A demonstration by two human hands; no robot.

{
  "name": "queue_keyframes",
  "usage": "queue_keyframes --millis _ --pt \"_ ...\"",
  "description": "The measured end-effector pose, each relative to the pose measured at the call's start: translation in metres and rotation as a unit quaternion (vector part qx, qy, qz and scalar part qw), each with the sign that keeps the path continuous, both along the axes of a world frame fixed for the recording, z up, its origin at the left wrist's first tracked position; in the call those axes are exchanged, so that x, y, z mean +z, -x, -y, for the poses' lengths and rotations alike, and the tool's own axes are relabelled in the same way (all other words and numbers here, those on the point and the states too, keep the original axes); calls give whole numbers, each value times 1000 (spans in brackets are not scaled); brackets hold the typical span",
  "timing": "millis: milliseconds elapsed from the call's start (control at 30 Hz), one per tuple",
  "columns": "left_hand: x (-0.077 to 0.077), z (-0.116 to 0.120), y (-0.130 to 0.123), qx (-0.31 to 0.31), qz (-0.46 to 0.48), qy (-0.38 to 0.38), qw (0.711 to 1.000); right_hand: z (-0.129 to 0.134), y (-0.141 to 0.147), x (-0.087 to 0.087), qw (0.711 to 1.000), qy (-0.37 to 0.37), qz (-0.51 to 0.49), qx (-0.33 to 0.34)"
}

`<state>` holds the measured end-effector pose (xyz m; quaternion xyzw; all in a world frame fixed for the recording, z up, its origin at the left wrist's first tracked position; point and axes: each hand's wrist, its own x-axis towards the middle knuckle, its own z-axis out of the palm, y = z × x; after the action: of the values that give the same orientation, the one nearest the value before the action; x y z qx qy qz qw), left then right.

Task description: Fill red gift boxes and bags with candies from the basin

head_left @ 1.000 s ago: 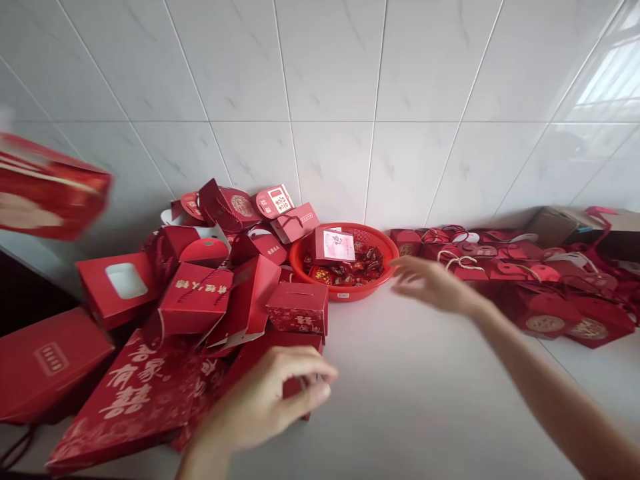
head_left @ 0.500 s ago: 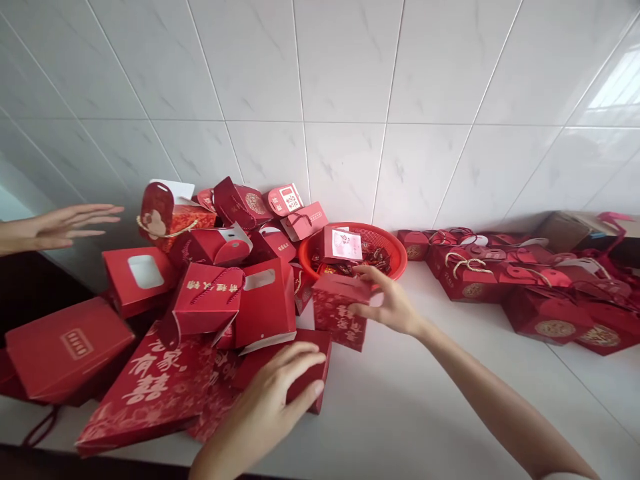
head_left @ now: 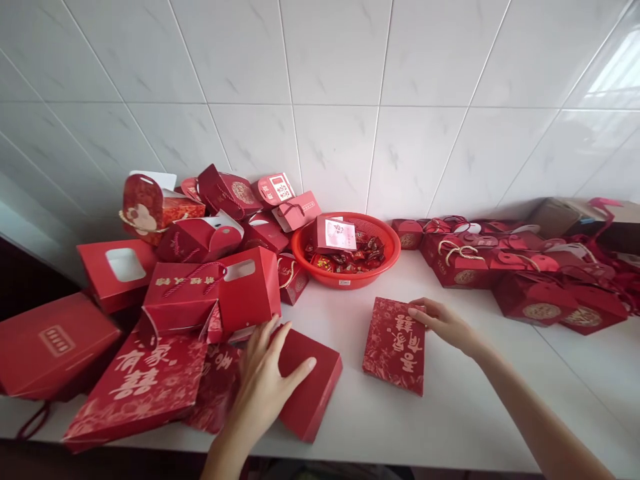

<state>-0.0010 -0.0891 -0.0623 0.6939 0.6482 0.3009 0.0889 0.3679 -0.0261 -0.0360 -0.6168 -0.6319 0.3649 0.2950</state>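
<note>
A flat red box with pale characters (head_left: 393, 347) lies on the counter in front of the basket. My right hand (head_left: 443, 323) holds its upper right corner, thumb and fingers pressed at the edge. Over the left edge of a plain dark red box (head_left: 311, 383) is my left hand (head_left: 270, 377), fingers spread, nothing gripped in them. The red plastic basket (head_left: 345, 281) contains wrapped sweets (head_left: 373, 257) and a small box with a pink label (head_left: 336, 235).
Many red gift boxes are heaped on the left, among them a box with gold characters (head_left: 183, 293) and a large plain one (head_left: 57, 347). Rows of closed boxes with cords (head_left: 463, 267) stand at the right on the white counter (head_left: 395, 430). Behind is a tiled wall.
My right hand has moved right and nearer with the flat box, away from the basket. The plain box beside my left hand has shifted slightly. Another person's hand at the left is out of view.
</note>
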Motion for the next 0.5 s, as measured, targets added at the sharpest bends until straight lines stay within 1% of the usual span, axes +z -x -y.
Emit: queue_keyframes --millis 67,100,133,167,200,233,300,333,400,467,500 --pt "-6 3 -17 6 -3 -2 1000 2 12 -1 988 -130 77 -41" --pt "-9 4 -27 3 -1 -3 1000 6 22 0 976 -191 100 -36" --pt "-11 5 -37 -1 4 -2 1000 13 36 3 966 -235 110 -4" --pt "-13 5 -45 -6 11 1 1000 23 51 5 959 -252 116 59" --pt "-16 5 -52 -9 19 6 1000 34 68 7 950 -255 133 119" --pt "-18 3 -57 -10 28 11 999 46 86 8 942 -242 158 168" --pt "-23 0 -60 -9 43 18 999 68 118 6 933 -173 209 237" --pt "-24 -2 -59 -8 51 19 999 75 131 4 928 -137 233 257" --pt "-24 -6 -51 -11 67 15 998 81 146 3 921 -92 272 262" --pt "-19 -8 -40 -15 88 8 996 77 142 10 923 -77 277 258" --pt "-15 -8 -35 -14 100 4 995 72 135 19 926 -75 263 261"
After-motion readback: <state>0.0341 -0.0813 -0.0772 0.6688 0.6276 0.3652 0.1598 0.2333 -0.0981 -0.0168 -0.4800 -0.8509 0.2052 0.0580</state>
